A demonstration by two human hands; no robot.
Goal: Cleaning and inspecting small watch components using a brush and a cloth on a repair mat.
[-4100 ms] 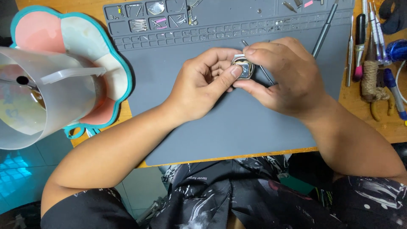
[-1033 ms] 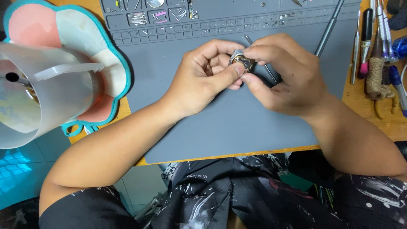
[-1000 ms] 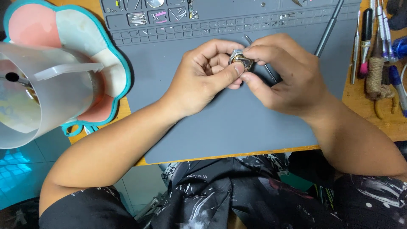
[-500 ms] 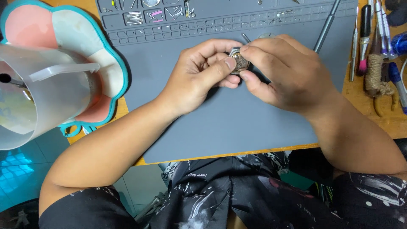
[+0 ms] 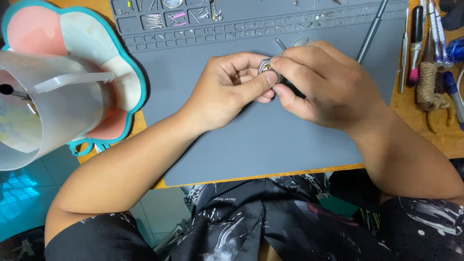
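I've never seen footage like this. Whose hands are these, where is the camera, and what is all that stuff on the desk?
There is no machine here. A person wears a camera on the head, so the single view looks down at their own two hands. The left hand and right hand together pinch a small round metal part above a grey work mat. The mat's far edge has little compartments with tiny parts. A thin metal rod lies on the mat, and pens and small tools lie on the wooden desk at the right. At the left stand a translucent lamp shade and a flower-shaped tray.
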